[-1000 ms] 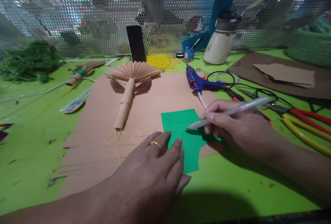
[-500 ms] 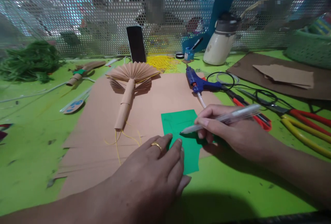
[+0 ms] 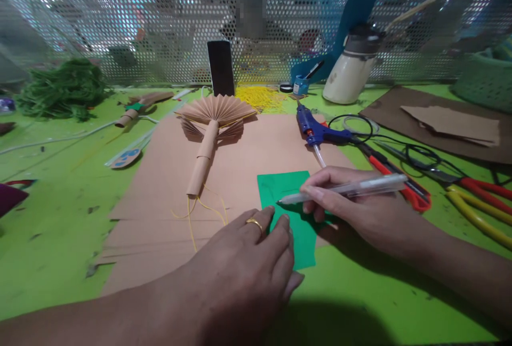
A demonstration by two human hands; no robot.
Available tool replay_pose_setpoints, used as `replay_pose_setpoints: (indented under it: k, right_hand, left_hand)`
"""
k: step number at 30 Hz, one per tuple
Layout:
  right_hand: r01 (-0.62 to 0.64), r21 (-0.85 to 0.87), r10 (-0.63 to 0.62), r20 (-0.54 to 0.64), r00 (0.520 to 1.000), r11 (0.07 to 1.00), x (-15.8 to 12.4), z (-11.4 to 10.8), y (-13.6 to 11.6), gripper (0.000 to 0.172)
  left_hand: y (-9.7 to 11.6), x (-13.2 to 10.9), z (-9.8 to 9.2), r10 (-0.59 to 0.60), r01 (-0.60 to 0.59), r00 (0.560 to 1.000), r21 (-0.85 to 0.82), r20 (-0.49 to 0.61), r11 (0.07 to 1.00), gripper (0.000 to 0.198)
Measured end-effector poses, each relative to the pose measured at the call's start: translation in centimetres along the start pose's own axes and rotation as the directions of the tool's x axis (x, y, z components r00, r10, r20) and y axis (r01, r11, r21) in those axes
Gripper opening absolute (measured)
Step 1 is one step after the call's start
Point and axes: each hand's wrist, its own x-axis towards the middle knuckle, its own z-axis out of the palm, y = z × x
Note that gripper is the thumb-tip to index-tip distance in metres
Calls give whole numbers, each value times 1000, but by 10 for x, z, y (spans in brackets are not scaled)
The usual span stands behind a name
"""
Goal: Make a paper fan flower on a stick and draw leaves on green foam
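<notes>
A piece of green paper [image 3: 285, 186] with faint drawn lines lies over the front of a brown paper sheet [image 3: 264, 143]. My left hand [image 3: 252, 255], a gold ring on one finger, rests with outstretched fingers on the green paper's left part. In my right hand [image 3: 344, 196] is a pen [image 3: 360, 183] with a clear barrel, held in a pinch. Its dark tip touches or nearly touches the green paper just beyond my left fingertips. Left of the hands lies a pleated paper fan shape on a rolled paper handle [image 3: 205, 157], yellow strings trailing from its end.
A blue glue gun [image 3: 314, 130], a red cutter knife [image 3: 404, 180] and scissors [image 3: 476, 202] lie to the right. Behind stand a phone [image 3: 221, 69], a blue paint jar [image 3: 301, 85] and a white jug [image 3: 352, 69]. Green strands [image 3: 62, 87] are heaped at the far left.
The view has turned slightly left, so everything sits further right. The pen tip has moved slightly left over the green paper. My left hand stays in place on it.
</notes>
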Motion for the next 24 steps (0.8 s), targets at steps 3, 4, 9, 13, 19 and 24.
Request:
replay_pose_setpoints:
  k: [3,4,9,13,19,24]
  right_hand:
    - [56,-30,-57,-17,998,998,3,1,0,21]
    - [70,-40,-71,-26,997,997,5,1,-1,21]
    - [103,-102,-108,-44,993,989,9,3,-1,23]
    - [98,-72,-102,-48,994,993,10,5,1,23]
    - [104,-86,-109,-56,992,991,8,5,2,22]
    - [109,-125,-116,-47,992,986,8,4,1,22]
  left_hand:
    - [-2,0,-2,17,-17,999,-17,41,1000,31]
    - [-3,0,-3,28,-26,998,-28,59,999,30]
    - [-3,3,-10,1,0,995,-6,101,1000,27]
    - [-2,3,-10,6,-8,997,24,82,1000,27]
    - [-4,0,-10,10,-8,994,-19,111,1000,25]
    - [0,0,-11,-13,17,998,-61,69,998,23]
